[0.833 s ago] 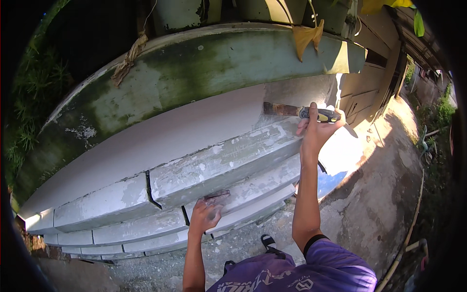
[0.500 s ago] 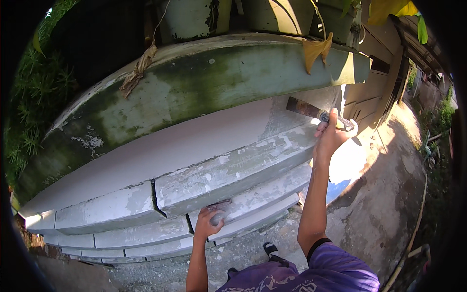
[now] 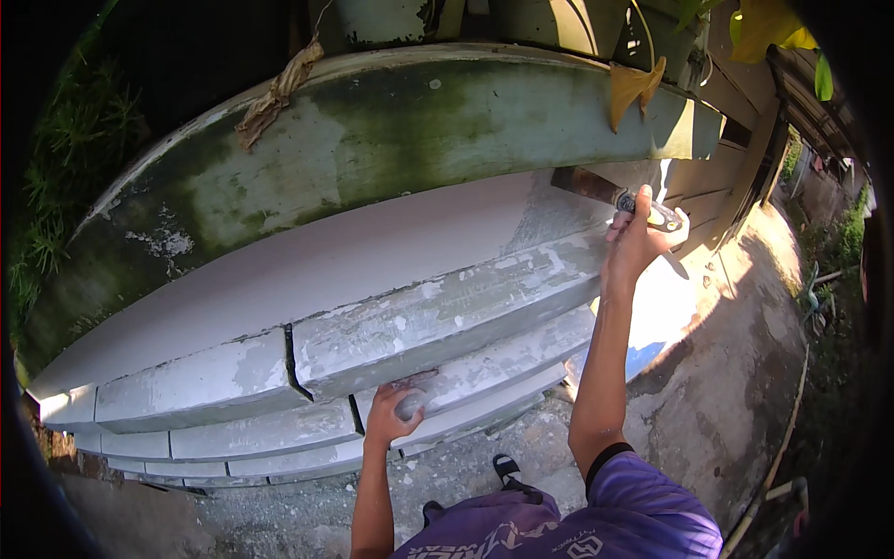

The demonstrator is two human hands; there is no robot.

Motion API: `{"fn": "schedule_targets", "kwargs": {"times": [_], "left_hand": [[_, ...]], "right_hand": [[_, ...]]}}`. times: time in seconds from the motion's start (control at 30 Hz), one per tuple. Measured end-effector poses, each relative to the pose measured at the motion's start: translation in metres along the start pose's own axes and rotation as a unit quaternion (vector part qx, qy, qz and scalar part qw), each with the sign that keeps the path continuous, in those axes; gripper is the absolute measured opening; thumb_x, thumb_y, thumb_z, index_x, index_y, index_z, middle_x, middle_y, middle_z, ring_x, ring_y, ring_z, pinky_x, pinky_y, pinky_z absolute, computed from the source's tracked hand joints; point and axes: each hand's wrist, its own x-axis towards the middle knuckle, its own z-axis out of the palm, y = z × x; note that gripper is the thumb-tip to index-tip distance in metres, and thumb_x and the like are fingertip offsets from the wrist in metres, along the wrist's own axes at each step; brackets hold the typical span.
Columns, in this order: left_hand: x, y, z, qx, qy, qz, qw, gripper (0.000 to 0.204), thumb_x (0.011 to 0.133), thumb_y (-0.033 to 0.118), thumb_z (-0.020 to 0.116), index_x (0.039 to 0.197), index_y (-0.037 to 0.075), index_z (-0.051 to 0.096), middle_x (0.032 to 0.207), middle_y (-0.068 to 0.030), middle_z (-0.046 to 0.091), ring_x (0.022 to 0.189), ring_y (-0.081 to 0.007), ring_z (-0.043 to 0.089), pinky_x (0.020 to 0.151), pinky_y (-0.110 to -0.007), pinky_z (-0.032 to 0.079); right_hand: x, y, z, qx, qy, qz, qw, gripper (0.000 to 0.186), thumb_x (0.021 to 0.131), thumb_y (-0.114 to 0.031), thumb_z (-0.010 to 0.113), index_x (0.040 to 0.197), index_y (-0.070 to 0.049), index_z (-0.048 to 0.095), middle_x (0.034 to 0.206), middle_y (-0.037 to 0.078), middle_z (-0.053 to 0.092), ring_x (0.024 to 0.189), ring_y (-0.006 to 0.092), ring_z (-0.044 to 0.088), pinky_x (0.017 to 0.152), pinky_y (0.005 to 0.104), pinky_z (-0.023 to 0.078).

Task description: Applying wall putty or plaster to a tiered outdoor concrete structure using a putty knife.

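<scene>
My right hand [image 3: 638, 244] grips a putty knife [image 3: 592, 187] by its handle, thumb laid along it. The knife's rusty, dark blade points left at the white wall face [image 3: 410, 238], beside a grey, damp-looking patch [image 3: 551, 210] under the mossy ledge. Whether the blade touches the wall I cannot tell. Lower and to the left, my left hand [image 3: 386, 416] is curled around a flat, dark-edged piece bearing a grey lump [image 3: 410, 403]. It is close to the lower stepped tier [image 3: 494, 368]; its fingers partly hide what they hold.
A green-stained concrete ledge [image 3: 391, 130] overhangs the wall, with dry leaves [image 3: 636, 91] and pots [image 3: 377, 20] above. Stepped tiers below have dark vertical gaps [image 3: 292, 361]. Rough concrete ground [image 3: 726, 391] lies to the right, with a long thin pole [image 3: 792, 424] at its edge.
The whole view has shifted and tilted slightly. Both hands keep their grips, and the knife stays near the grey patch with little visible movement.
</scene>
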Motion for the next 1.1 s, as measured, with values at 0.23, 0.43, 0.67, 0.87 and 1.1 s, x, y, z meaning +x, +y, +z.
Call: {"fn": "schedule_targets", "kwargs": {"times": [0.23, 0.43, 0.67, 0.87, 1.1], "left_hand": [[-0.001, 0.003, -0.002, -0.005, -0.015, -0.011, 1.0, 0.027, 0.069, 0.022, 0.073, 0.094, 0.013, 0.07, 0.09, -0.0124, 0.069, 0.085, -0.0345, 0.06, 0.088, -0.041, 0.046], [-0.003, -0.003, -0.003, -0.006, -0.021, -0.016, 1.0, 0.026, 0.069, 0.021, 0.072, 0.094, 0.013, 0.07, 0.091, -0.0113, 0.069, 0.084, -0.0341, 0.059, 0.088, -0.04, 0.046], [0.0, -0.003, -0.003, -0.043, -0.02, -0.005, 0.999, 0.027, 0.068, 0.019, 0.072, 0.095, 0.013, 0.07, 0.09, -0.0121, 0.068, 0.085, -0.0351, 0.059, 0.089, -0.041, 0.045], [-0.002, -0.002, -0.002, -0.037, -0.024, -0.028, 0.999, 0.027, 0.068, 0.016, 0.072, 0.095, 0.013, 0.07, 0.09, -0.0136, 0.069, 0.089, -0.0355, 0.059, 0.088, -0.043, 0.044], [-0.007, -0.007, 0.0, -0.048, -0.017, -0.002, 0.999, 0.028, 0.067, 0.014, 0.073, 0.094, 0.012, 0.07, 0.089, -0.0146, 0.068, 0.088, -0.0357, 0.06, 0.088, -0.043, 0.044]], "right_hand": [[0.01, 0.007, -0.008, 0.0, -0.018, 0.042, 0.999, 0.067, 0.091, -0.015, 0.07, 0.134, -0.01, 0.018, 0.072, 0.009, 0.054, 0.045, 0.0122, 0.05, 0.033, 0.0249, 0.038], [-0.02, -0.012, 0.016, -0.024, -0.026, -0.026, 0.999, 0.046, 0.093, -0.014, 0.069, 0.117, -0.008, 0.029, 0.065, 0.005, 0.053, 0.043, 0.0104, 0.048, 0.035, 0.0236, 0.036], [-0.033, -0.014, -0.012, -0.063, -0.021, -0.054, 0.996, 0.051, 0.093, -0.012, 0.067, 0.121, -0.009, 0.024, 0.083, 0.016, 0.059, 0.048, 0.0165, 0.056, 0.036, 0.0251, 0.041], [-0.09, -0.014, -0.085, -0.023, 0.06, -0.077, 0.995, 0.043, 0.096, -0.011, 0.063, 0.119, -0.012, 0.027, 0.088, 0.017, 0.064, 0.056, 0.0204, 0.063, 0.05, 0.03, 0.052], [-0.143, -0.035, -0.127, -0.097, 0.009, -0.093, 0.991, 0.038, 0.094, 0.002, 0.058, 0.111, -0.009, 0.025, 0.11, 0.029, 0.061, 0.074, 0.0312, 0.071, 0.068, 0.0358, 0.062]]}}
